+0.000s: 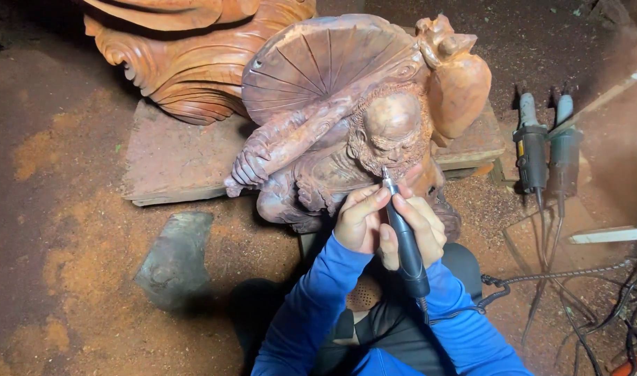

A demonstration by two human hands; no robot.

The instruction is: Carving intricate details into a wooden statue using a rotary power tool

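Both hands met at the centre of the view, at the chest of a carved wooden figure (346, 125). The right hand (419, 226) was closed around a black pen-shaped rotary tool (404, 240), fingers wrapped along its barrel, with the silver tip pointing up and touching the carving at the beard just under the face. The left hand (359, 219) was curled beside it, its fingers pressed against the tool's upper barrel and its knuckles resting near the wood; it steadied the tool rather than gripped anything of its own. Both arms wore blue sleeves (311, 313).

The figure was reddish-brown wood dusted with fine powder. It showed a bald, bearded head with a lined face, a broad ribbed fan or leaf shape spread behind the head, a rounded gourd-like sack at the upper right, and a bent arm ending in a clenched fist at the left. It stood directly in front of the person, leaning against a flat wooden slab (179, 157).

A second, swirling carving (186, 49) stood behind on the slab. Two grey power grinders (545, 150) lay at the right with cables (576, 278) trailing over the sawdust-covered floor (68, 230). A flat grey stone (176, 257) lay at the left.
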